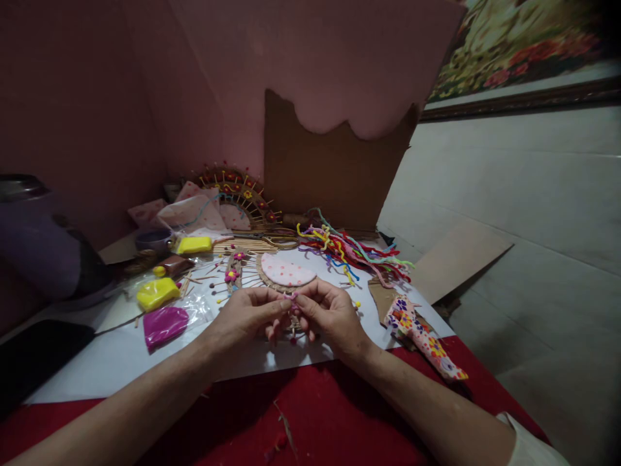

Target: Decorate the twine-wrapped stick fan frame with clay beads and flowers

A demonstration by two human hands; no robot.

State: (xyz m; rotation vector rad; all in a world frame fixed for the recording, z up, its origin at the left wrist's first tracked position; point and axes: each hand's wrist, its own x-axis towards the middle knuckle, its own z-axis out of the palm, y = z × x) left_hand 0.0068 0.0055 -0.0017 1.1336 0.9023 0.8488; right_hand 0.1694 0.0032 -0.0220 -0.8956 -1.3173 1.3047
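Pink bit (293, 297), material unclear, sits between your fingertips; left hand (250, 316) and right hand (336, 317) both pinch it, thumbs against fingers, no visible gap. Uneven pull could deform it. Just beyond your fingers, spotted half-round (287, 269) could get knocked; farther right, loose strands (334, 247) could snag.

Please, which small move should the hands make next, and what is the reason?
Probably, press the pink piece gently between the fingertips to refine its form before setting it down. The left hand and right hand both pinch it there, and the pink flowers on the brown band could serve as a model.
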